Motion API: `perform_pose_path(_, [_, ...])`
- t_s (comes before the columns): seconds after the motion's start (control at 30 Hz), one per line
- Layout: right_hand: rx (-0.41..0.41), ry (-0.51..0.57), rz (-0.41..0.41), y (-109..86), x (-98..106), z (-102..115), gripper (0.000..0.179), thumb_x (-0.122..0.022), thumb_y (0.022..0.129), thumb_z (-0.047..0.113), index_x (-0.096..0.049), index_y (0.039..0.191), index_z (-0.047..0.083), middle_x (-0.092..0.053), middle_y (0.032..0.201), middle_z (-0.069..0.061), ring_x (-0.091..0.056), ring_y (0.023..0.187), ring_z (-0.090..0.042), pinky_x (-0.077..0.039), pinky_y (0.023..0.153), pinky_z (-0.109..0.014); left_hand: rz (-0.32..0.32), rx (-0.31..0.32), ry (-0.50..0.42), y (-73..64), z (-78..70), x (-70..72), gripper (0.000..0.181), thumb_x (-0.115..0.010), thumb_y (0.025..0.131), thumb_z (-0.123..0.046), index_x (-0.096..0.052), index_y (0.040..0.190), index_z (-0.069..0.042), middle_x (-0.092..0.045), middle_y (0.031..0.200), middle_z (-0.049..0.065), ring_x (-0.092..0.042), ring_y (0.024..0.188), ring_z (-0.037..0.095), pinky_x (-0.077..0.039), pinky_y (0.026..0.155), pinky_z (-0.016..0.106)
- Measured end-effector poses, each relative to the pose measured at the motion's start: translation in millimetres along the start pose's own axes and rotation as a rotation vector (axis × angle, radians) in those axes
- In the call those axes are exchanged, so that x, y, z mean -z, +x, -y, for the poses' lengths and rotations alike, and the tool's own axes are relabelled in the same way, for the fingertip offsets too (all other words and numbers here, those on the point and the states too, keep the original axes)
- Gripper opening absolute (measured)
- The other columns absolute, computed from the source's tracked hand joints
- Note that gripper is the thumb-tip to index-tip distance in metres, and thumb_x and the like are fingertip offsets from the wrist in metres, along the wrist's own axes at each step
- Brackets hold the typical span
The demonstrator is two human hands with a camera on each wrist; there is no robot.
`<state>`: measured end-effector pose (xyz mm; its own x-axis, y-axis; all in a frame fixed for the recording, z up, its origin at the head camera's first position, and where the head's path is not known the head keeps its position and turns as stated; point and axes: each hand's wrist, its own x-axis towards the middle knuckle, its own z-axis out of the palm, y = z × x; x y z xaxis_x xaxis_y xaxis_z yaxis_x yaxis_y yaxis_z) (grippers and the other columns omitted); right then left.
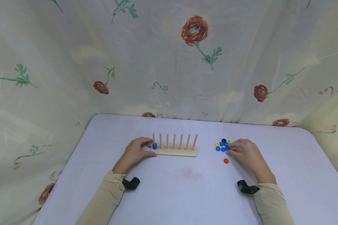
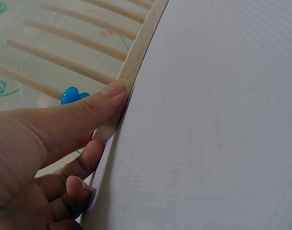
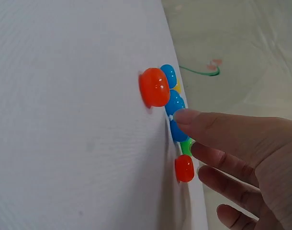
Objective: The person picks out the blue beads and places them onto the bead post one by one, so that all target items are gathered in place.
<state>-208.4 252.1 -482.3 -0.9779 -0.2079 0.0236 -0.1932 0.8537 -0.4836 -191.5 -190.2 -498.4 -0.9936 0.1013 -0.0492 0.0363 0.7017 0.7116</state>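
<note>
A wooden peg rack (image 1: pixel 174 152) with a row of upright pegs stands on the table. Blue beads (image 1: pixel 154 146) sit low on its leftmost peg. My left hand (image 1: pixel 135 152) grips the rack's left end, thumb (image 2: pixel 115 89) along the front edge and fingers behind. To the right lies a cluster of blue, yellow, green, dark and orange-red ring beads. My right hand (image 1: pixel 246 151) pinches a blue bead (image 3: pixel 178 132) at the cluster's right side, its thumb tip (image 3: pixel 186 116) partly covering it.
An orange bead (image 1: pixel 226 161) lies in front of the cluster, and a red-orange bead (image 3: pixel 184 168) sits under the right fingers. A yellow bead (image 1: pixel 217 144) and a dark bead (image 1: pixel 224 140) lie at the far side. Flowered cloth (image 1: pixel 157 62) hangs behind the white table (image 1: pixel 185 193).
</note>
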Motion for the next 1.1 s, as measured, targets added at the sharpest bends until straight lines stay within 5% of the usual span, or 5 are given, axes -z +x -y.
perform_pose_path(1.1, [-0.042, -0.007, -0.017, -1.3, -4.6, 0.9, 0.030, -0.080, 0.091, 0.024, -0.078, 0.116, 0.007, -0.071, 0.124, -0.021, -0.058, 0.126, -0.046, -0.043, 0.106, -0.065, 0.001, -0.007, -0.011, 1.0, 2.4, -0.1, 0.058, -0.093, 0.075, -0.030, -0.073, 0.125, -0.009, -0.067, 0.096, 0.000, -0.045, 0.074, 0.015, -0.035, 0.065, 0.027])
